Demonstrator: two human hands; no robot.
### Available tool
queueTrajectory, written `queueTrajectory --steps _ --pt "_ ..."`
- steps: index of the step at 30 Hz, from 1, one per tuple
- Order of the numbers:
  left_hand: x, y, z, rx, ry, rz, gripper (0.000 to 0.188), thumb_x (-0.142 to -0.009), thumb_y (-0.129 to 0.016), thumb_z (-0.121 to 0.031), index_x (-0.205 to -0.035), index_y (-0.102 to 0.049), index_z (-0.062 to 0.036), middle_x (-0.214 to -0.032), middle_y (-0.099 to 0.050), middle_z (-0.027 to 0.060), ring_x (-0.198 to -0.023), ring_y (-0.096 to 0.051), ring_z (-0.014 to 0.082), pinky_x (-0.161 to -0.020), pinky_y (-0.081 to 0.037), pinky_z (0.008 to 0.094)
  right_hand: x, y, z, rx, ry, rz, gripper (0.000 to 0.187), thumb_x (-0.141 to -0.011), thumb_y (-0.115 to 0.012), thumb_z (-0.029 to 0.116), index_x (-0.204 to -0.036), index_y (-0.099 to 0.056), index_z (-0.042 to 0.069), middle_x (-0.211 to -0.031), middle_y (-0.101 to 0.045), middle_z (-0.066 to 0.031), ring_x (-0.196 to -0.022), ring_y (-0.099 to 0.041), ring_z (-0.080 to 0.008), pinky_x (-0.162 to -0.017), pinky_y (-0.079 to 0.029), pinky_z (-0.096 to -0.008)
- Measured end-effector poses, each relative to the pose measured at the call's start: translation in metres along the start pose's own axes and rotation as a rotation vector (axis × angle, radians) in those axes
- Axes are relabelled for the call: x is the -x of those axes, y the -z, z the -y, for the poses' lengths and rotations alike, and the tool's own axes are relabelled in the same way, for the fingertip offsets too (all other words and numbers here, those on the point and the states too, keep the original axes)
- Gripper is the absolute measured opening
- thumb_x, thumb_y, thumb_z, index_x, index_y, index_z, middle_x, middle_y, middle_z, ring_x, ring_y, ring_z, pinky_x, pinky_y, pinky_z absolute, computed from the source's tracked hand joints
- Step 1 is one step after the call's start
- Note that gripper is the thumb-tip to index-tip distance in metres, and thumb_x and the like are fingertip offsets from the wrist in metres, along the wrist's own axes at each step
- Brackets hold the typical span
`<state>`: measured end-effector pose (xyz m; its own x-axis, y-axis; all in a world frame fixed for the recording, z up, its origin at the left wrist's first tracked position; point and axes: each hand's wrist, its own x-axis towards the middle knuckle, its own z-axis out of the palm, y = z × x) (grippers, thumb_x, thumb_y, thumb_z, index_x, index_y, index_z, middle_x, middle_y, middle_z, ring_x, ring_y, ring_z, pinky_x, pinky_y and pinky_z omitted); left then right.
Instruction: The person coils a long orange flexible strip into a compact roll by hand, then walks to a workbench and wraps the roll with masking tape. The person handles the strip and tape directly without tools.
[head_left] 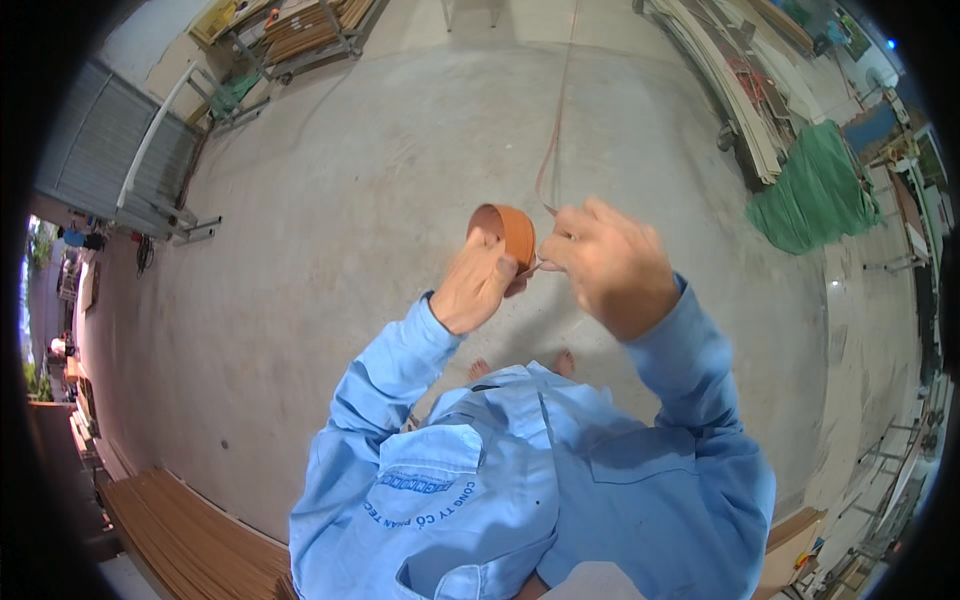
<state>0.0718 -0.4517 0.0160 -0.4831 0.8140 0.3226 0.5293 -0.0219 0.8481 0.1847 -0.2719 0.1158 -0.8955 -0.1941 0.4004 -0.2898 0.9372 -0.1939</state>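
A coil of orange-brown banding strip stands on edge in my left hand. My left fingers reach inside the ring while the thumb presses its outer side. Just to the right, my right hand is closed in a pinch on the same strip, close beside the coil. From that hand a loose length of the strip runs away from me, bending near the hand and then trailing far across the floor. The exact spot between my right fingertips is partly hidden.
Grey concrete floor lies under my hands. A trolley with stacked brown boards stands far left, near a metal frame. At right are long panels and a green cloth. Brown boards lie near left.
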Motion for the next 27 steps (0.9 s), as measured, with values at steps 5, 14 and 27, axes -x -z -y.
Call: queueTrajectory --steps 5,14,27 --pt "0.016 -0.009 -0.028 -0.019 0.036 0.16 0.052 -0.104 -0.047 -0.055 -0.097 -0.063 -0.0062 -0.071 -0.059 0.0028 -0.065 -0.049 0.0215 -0.069 -0.043 0.0365 -0.032 -0.002 -0.054 -0.357 0.12 0.361 0.014 -0.085 -0.073 0.021 -0.086 -0.074 0.007 -0.078 -0.068 -0.0064 -0.077 -0.064 -0.0283 -0.067 -0.051 -0.0409" --pt "0.016 0.017 -0.087 0.986 0.039 -0.081 0.047 -0.107 -0.044 -0.051 -0.091 -0.049 -0.007 -0.06 -0.054 0.0029 -0.057 -0.049 0.015 -0.055 -0.039 0.0297 0.003 -0.141 -0.059 -1.592 -0.282 0.199 0.035 -0.101 -0.063 0.032 -0.113 -0.068 -0.001 -0.094 -0.071 -0.0042 -0.081 -0.066 -0.015 -0.073 -0.052 -0.0323" --pt "-0.018 0.055 -0.021 0.265 0.314 -0.573 0.057 -0.108 -0.037 -0.054 -0.081 -0.053 -0.006 -0.077 -0.064 0.0061 -0.075 -0.056 0.0164 -0.073 -0.046 0.0336 0.046 -0.065 0.027 -0.407 -0.27 -0.011 0.03 -0.083 -0.076 0.008 -0.111 -0.068 0.006 -0.082 -0.067 -0.0123 -0.07 -0.068 -0.0294 -0.059 -0.053 -0.0371"
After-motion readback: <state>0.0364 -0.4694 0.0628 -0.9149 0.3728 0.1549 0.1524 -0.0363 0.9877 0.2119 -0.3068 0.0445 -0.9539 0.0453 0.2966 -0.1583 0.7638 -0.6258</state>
